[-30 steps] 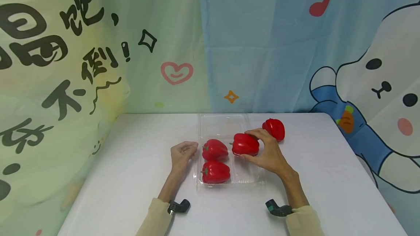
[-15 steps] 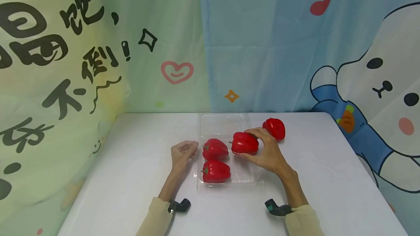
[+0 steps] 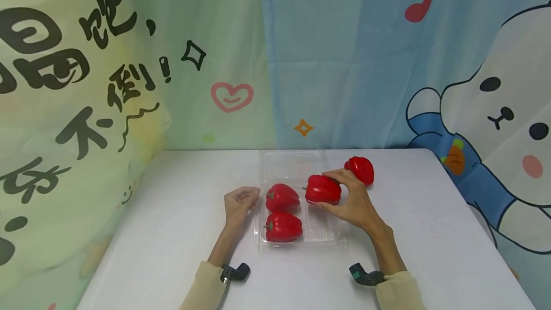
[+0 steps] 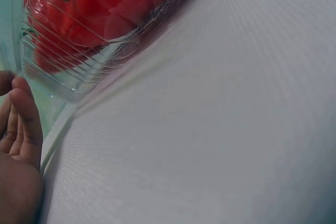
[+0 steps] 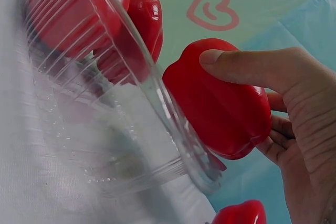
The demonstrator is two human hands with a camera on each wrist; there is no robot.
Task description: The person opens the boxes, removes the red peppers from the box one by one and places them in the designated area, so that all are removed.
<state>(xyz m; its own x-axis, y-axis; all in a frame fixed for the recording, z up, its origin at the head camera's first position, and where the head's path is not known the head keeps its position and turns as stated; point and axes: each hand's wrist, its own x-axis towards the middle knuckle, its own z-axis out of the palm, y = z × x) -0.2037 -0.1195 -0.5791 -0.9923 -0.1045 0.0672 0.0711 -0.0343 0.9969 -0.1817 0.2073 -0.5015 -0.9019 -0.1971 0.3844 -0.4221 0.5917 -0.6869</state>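
A clear plastic tray [image 3: 318, 236] lies on the white table [image 3: 172, 233], its lid open at the back. Two red bell peppers [image 3: 282, 197] [image 3: 283, 226] lie in its left half, the nearer one showing through the tray wall [image 4: 94, 9]. My right hand [image 3: 350, 200] grips a third red pepper [image 3: 323, 189] [image 5: 220, 100] over the tray's right half, thumb on top. A fourth pepper [image 3: 360, 170] lies on the table behind that hand. My left hand [image 3: 238, 202] rests by the tray's left edge, fingers loosely curled, holding nothing.
Printed cartoon cloth hangs behind and at both sides of the table. The tray's open lid [image 3: 292, 162] lies flat toward the back wall. Bare table stretches left of my left hand and right of the fourth pepper.
The pepper in my right hand has shifted only slightly over the tray. My left hand has stayed put.
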